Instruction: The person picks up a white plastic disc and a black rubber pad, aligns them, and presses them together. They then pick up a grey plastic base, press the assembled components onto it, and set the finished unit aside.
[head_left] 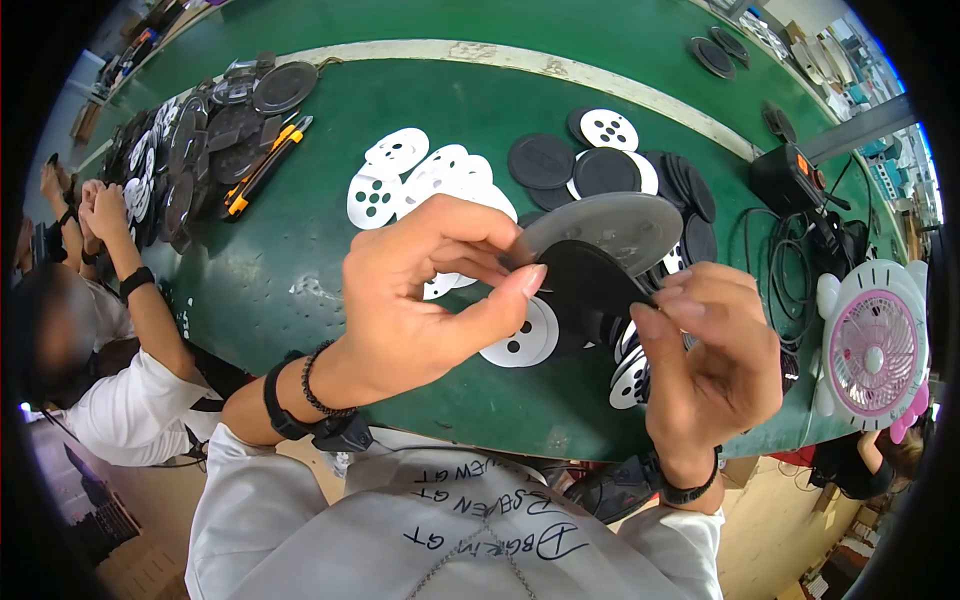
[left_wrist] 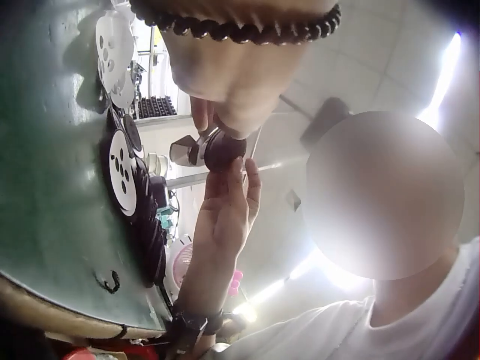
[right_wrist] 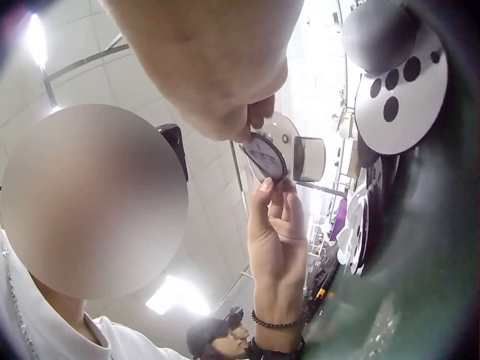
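Observation:
Above the green table, my left hand [head_left: 430, 300] pinches a black disc [head_left: 590, 280] and a smoky see-through plastic disc [head_left: 620, 225] at their left edges, thumb on the near side. The plastic disc stands behind the black one and overlaps it. With thumb and fingertips, my right hand [head_left: 715, 350] pinches the right edge of the black disc. In the right wrist view, a pale face with print shows on the held disc [right_wrist: 268, 155], with the clear plastic piece [right_wrist: 309, 159] behind it. Below the hands lie white discs with holes [head_left: 522, 335].
White hole-punched sheets [head_left: 455, 175] and black discs [head_left: 541, 161] lie beyond my hands. Orange-black utility knives [head_left: 265, 170] sit beside a heap of smoky plastic parts [head_left: 235, 125] at left. A pink-white fan [head_left: 872, 345] stands at right, near coiled cables [head_left: 780, 265]. Another person [head_left: 120, 340] works at left.

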